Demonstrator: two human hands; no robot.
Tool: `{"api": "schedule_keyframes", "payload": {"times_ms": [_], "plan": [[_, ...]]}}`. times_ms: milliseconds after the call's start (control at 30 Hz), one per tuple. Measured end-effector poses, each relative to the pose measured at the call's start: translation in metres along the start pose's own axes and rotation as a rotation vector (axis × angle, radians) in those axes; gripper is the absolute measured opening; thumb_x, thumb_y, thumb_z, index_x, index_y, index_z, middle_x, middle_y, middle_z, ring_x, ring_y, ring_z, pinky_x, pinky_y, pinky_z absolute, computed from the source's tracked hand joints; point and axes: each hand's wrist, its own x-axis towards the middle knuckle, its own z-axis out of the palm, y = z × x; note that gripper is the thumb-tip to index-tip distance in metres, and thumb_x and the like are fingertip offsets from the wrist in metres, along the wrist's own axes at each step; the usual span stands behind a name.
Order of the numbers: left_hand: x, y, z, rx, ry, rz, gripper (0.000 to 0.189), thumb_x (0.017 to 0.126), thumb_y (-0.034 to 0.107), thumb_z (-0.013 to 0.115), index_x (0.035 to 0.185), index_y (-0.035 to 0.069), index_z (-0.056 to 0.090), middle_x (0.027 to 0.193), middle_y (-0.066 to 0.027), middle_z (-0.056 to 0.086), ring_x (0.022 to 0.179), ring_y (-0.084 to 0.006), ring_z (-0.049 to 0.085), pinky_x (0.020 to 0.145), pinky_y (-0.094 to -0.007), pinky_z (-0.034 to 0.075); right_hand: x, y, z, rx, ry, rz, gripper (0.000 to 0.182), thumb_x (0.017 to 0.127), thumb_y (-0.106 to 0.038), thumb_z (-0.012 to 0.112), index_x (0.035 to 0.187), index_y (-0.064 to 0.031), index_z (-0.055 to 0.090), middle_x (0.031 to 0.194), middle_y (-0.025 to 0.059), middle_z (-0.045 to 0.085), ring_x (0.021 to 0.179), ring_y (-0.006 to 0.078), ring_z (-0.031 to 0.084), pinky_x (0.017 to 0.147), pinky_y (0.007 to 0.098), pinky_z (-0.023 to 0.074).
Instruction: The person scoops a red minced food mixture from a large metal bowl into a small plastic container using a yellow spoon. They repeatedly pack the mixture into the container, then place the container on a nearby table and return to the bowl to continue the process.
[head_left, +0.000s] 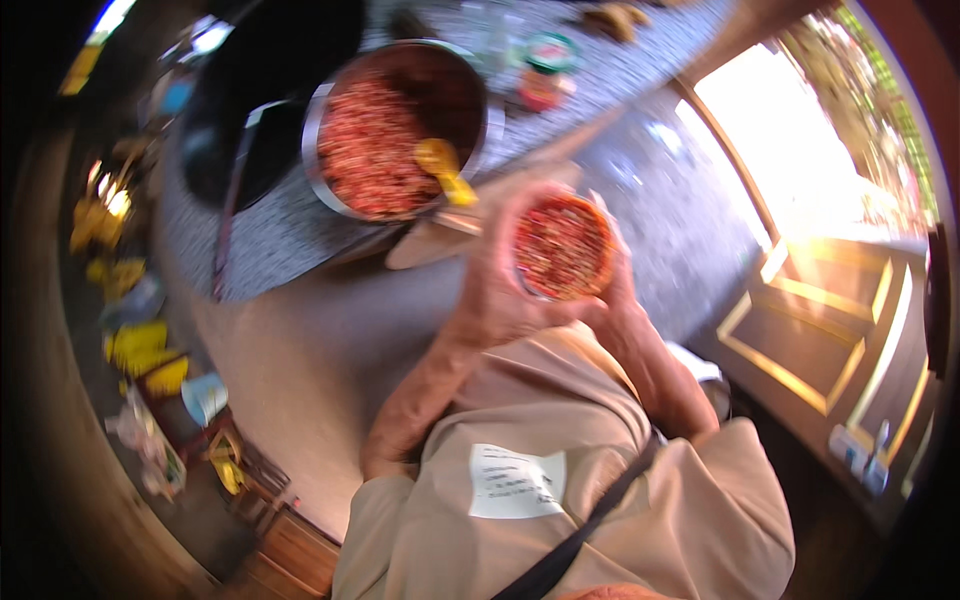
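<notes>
Both my hands are wrapped around a round open jar (562, 244), seen from above and filled near its rim with a chopped red mixture. My left hand (496, 281) grips its left side and my right hand (616, 262) its right side. The jar is held in front of my body, off the counter. Beyond it stands a large metal pot (309, 142) partly filled with a similar chopped red mixture (371, 150). A yellow plastic scoop (442, 169) rests at the pot's near right side. The picture is blurred by motion.
The pot stands on a speckled stone countertop (262, 259). A green-lidded jar (550, 67) with red contents is right of the pot. A large black vessel (225, 157) and a long thin rod (234, 187) lie left. A panelled wooden door (810, 330) is at right.
</notes>
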Motion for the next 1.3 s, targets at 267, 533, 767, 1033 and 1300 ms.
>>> {"api": "schedule_keyframes", "payload": {"times_ms": [267,533,767,1033,1300], "plan": [[-0.046,0.012,-0.023,0.284,0.217,0.119,0.105,0.052,0.038,0.100,0.140,0.007,0.051,0.131,-0.0160,0.060,0.124,-0.0344,0.059,0.109,-0.0469,0.043,0.008,0.030,-0.068,-0.183,0.052,-0.126,0.053,0.108,-0.049,0.043,0.134,-0.0070,0.061,0.133,0.0142,0.066,0.121,0.0313,0.064,0.103,0.0478,0.0533],[-0.111,0.039,-0.042,0.440,0.463,0.047,0.100,0.058,0.045,0.094,0.139,0.005,0.051,0.131,-0.0159,0.060,0.124,-0.0350,0.057,0.109,-0.0485,0.041,0.012,0.068,-0.065,-0.349,-0.057,0.092,0.052,0.107,-0.049,0.045,0.133,-0.0067,0.062,0.131,0.0144,0.066,0.120,0.0309,0.064,0.103,0.0475,0.0526],[-0.133,0.044,-0.025,0.473,0.639,-0.033,0.087,0.063,0.041,0.088,0.134,0.004,0.053,0.127,-0.0171,0.060,0.122,-0.0342,0.058,0.108,-0.0490,0.042,0.021,0.085,-0.049,-0.429,-0.168,0.237,0.052,0.107,-0.048,0.046,0.132,-0.0064,0.062,0.130,0.0146,0.067,0.119,0.0306,0.065,0.104,0.0473,0.0519],[-0.088,0.045,0.034,0.547,0.618,-0.095,0.067,0.065,0.028,0.088,0.122,0.007,0.059,0.115,-0.0140,0.061,0.108,-0.0323,0.061,0.089,-0.0472,0.049,0.012,0.017,-0.075,-0.379,-0.198,0.274,0.052,0.106,-0.048,0.047,0.131,-0.0061,0.063,0.128,0.0148,0.067,0.117,0.0303,0.065,0.104,0.0470,0.0512],[0.032,0.064,0.122,0.493,0.604,0.116,0.018,0.081,0.007,0.081,0.093,0.002,0.069,0.105,-0.0115,0.068,0.100,-0.0235,0.065,0.091,-0.0362,0.051,-0.015,-0.106,-0.088,-0.243,-0.187,0.222,0.053,0.104,-0.053,0.053,0.121,-0.0042,0.065,0.116,0.0132,0.072,0.105,0.0273,0.069,0.096,0.0425,0.0564]]}}
